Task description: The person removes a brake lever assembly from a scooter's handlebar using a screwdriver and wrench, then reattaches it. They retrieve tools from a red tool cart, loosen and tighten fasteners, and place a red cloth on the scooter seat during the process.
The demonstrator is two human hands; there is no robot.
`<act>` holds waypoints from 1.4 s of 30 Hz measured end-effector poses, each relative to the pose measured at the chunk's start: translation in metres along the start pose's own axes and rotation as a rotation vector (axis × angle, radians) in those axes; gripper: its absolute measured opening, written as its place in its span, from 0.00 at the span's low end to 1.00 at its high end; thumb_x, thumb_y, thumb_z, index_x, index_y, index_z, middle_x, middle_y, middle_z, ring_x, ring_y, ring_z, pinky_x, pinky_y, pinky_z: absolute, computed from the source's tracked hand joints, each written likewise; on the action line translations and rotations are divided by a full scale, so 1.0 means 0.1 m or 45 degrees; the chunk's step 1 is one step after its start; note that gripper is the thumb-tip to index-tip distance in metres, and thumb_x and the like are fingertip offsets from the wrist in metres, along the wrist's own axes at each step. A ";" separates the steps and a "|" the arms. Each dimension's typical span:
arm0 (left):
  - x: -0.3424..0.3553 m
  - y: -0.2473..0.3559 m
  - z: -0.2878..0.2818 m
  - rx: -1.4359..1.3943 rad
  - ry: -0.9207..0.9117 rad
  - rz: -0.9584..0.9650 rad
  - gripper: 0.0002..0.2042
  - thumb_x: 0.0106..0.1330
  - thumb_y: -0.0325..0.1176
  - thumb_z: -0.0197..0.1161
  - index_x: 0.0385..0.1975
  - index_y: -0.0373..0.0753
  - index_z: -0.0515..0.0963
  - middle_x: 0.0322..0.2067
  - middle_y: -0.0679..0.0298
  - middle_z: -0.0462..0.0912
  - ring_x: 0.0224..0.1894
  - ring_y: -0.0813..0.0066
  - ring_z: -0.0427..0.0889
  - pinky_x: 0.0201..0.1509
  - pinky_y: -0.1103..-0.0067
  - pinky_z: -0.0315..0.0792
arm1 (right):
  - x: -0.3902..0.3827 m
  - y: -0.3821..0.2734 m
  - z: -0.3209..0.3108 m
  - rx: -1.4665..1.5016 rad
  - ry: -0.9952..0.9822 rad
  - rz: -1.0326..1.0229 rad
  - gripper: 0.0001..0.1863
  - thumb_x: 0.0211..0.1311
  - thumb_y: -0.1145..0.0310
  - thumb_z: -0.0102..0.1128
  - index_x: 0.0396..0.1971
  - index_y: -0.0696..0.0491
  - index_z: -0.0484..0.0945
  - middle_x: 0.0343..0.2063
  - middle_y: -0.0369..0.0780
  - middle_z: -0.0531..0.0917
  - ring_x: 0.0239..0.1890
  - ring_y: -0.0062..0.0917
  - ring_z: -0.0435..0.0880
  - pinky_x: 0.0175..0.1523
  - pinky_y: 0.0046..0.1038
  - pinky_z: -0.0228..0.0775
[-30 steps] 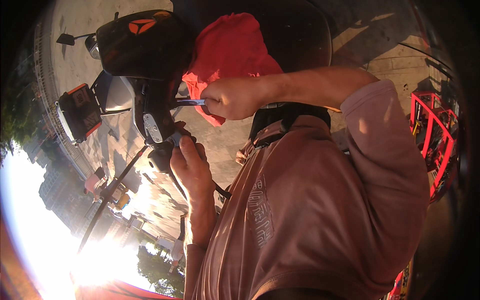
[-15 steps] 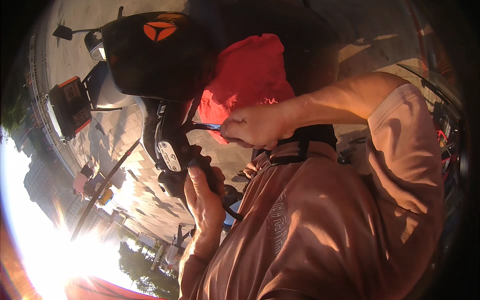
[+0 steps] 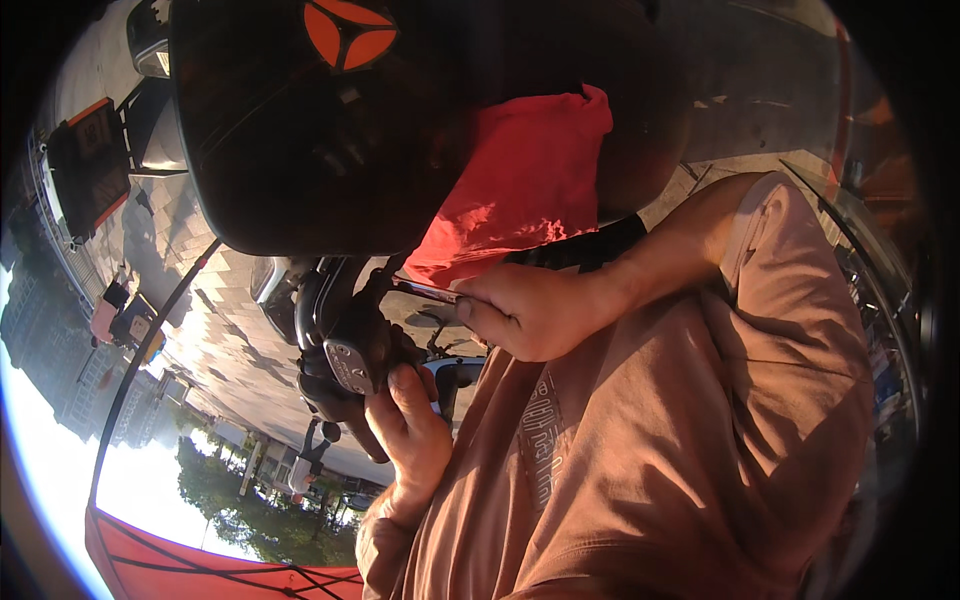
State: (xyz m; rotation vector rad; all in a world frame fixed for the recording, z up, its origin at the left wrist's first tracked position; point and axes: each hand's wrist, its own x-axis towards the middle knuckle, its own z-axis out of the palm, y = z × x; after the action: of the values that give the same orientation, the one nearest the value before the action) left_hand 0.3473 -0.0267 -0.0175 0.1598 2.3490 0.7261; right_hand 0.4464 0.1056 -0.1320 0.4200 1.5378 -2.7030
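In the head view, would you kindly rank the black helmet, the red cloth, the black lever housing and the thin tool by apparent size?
1. Black helmet, though it is nearest the camera.
2. Red cloth.
3. Black lever housing, gripped by the left hand.
4. Thin tool, in the right hand.

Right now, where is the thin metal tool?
In the head view, left of centre: the thin metal tool is pinched by the right hand, below the red cloth.

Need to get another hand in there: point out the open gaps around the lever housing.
Free: the paved ground left of the black lever housing, below the black scooter body. Crowded: between the left hand, the right hand with its thin tool, and the red cloth just above.
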 end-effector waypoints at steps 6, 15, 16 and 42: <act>0.02 0.01 0.03 0.066 0.008 0.082 0.15 0.73 0.41 0.47 0.32 0.35 0.72 0.20 0.71 0.68 0.22 0.83 0.61 0.25 0.85 0.55 | 0.02 0.03 0.02 0.040 0.002 -0.029 0.17 0.69 0.64 0.42 0.25 0.61 0.71 0.18 0.48 0.74 0.22 0.37 0.75 0.31 0.35 0.66; 0.04 0.00 0.02 -0.006 0.011 0.093 0.15 0.71 0.42 0.50 0.30 0.34 0.72 0.21 0.69 0.70 0.22 0.83 0.63 0.26 0.84 0.58 | 0.03 0.09 0.02 -0.017 -0.051 -0.062 0.12 0.70 0.66 0.41 0.33 0.59 0.70 0.19 0.45 0.74 0.23 0.37 0.74 0.31 0.34 0.66; 0.04 0.01 0.01 0.014 0.009 0.100 0.15 0.71 0.42 0.51 0.31 0.34 0.72 0.21 0.69 0.70 0.22 0.83 0.63 0.26 0.84 0.59 | 0.03 0.09 0.04 -0.012 -0.041 -0.063 0.12 0.70 0.66 0.40 0.34 0.59 0.70 0.19 0.44 0.73 0.23 0.36 0.74 0.31 0.33 0.66; 0.05 0.01 0.04 -0.144 -0.140 0.232 0.12 0.70 0.39 0.52 0.41 0.36 0.73 0.19 0.73 0.69 0.15 0.90 0.59 0.17 0.90 0.51 | 0.51 0.53 1.07 0.683 0.651 -0.427 0.11 0.73 0.65 0.37 0.34 0.55 0.67 0.22 0.36 0.69 0.25 0.19 0.66 0.32 0.23 0.62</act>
State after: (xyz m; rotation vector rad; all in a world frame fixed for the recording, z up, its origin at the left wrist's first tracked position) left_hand 0.3456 -0.0229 -0.0222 0.3585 2.2020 0.9120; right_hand 0.3798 -0.0056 -0.1370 1.0090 0.9700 -3.4701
